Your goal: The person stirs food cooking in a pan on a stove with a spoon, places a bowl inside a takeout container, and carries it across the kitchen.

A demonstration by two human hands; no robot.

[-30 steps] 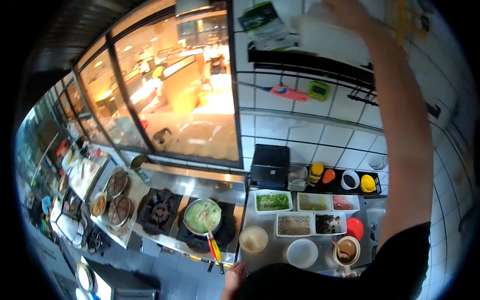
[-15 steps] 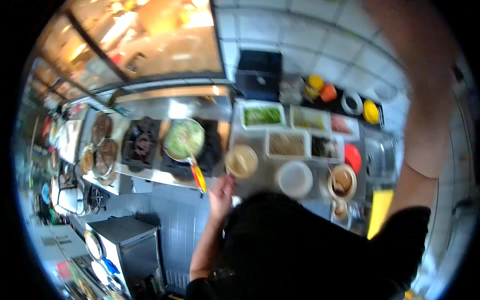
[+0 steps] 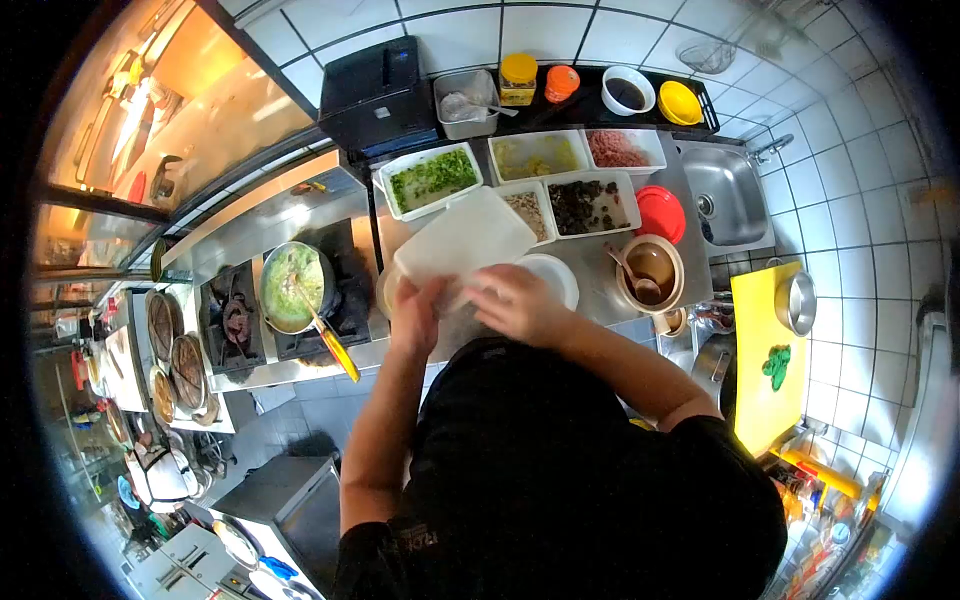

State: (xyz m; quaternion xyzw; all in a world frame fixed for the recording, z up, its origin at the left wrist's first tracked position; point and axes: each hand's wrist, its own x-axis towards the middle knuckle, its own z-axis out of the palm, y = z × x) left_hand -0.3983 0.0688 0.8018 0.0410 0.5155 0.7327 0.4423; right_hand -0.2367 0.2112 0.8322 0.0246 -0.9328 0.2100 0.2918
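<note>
My left hand (image 3: 417, 312) is closed on the near left edge of a flat white rectangular piece (image 3: 465, 240), perhaps a plastic lid. It is tilted above the counter. My right hand (image 3: 520, 303) is by its near right edge, smeared by motion, so its grip is unclear. Behind my left hand, a tan bowl (image 3: 386, 290) is mostly hidden. A round white container (image 3: 556, 277) lies partly behind my right hand. The white piece partly covers a tub of pale chopped food (image 3: 526, 211) and adjoins a tub of chopped greens (image 3: 434, 179).
On the left stove, a pan of green food (image 3: 297, 285) holds a yellow-and-red-handled utensil (image 3: 335, 350). Tubs of dark food (image 3: 588, 207) and pink meat (image 3: 617, 148) stand behind. Rightward are a brown pot (image 3: 655, 268), red lid (image 3: 661, 214), sink (image 3: 722, 195) and yellow board (image 3: 765, 355).
My right arm has come down from the upper right to the counter. My left hand has left the tan bowl's edge and now holds the white piece. The view has shifted.
</note>
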